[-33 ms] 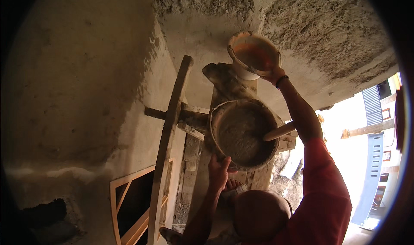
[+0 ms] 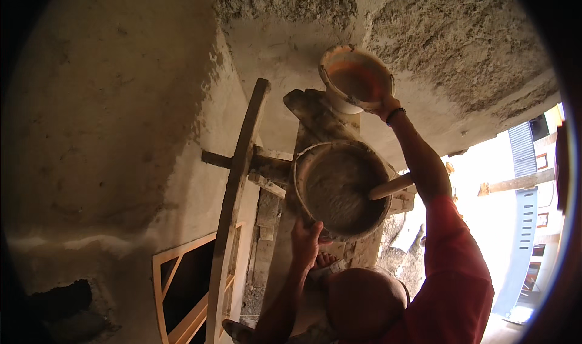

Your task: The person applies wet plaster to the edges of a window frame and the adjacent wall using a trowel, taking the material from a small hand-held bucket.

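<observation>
Pinching the near rim of the large bucket point(image 2: 304, 163) with the left hand point(image 2: 305, 242); clasping the small bucket point(image 2: 337, 95), farther off, by its right edge with the right hand point(image 2: 386, 106). Judging the mortar point(image 2: 335, 189) mixed (going by its wet look); noting the far wall point(image 2: 424, 47) partly smooth, partly rough.

The wet mortar point(image 2: 339, 192) in the wide round basin point(image 2: 299, 186) is coloured dull grey; the basin's rim is crusted grey-brown. The smaller round bowl point(image 2: 357, 80) is tinted orange-red inside, whitish below. The rounded handle point(image 2: 391, 187) is coloured tan, the cloth sleeve point(image 2: 451, 253) red. The light-blue upright panel point(image 2: 522, 265) is patterned with dark slots.
</observation>
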Tool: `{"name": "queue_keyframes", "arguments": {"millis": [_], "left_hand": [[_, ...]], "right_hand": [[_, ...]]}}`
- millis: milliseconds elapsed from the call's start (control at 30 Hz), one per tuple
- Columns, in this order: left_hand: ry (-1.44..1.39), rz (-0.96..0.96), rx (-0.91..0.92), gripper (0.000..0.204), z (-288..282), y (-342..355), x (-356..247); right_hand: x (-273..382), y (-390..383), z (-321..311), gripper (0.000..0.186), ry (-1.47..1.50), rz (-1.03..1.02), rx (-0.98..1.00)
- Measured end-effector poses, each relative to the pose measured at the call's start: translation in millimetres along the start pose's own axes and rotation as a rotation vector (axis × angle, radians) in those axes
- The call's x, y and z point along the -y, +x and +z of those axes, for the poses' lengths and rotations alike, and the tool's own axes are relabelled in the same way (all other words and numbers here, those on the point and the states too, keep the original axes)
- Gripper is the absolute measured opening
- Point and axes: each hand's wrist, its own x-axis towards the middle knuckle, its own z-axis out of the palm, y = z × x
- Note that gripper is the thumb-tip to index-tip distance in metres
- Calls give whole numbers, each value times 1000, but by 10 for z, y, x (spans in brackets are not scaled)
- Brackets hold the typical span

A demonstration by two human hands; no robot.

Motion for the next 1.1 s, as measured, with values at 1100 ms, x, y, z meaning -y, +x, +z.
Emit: {"name": "queue_keyframes", "arguments": {"millis": [1100], "left_hand": [[-25,25,65,49,-67,41,45]], "right_hand": [[1032,-2418,121,51,-556,-555,122]]}}
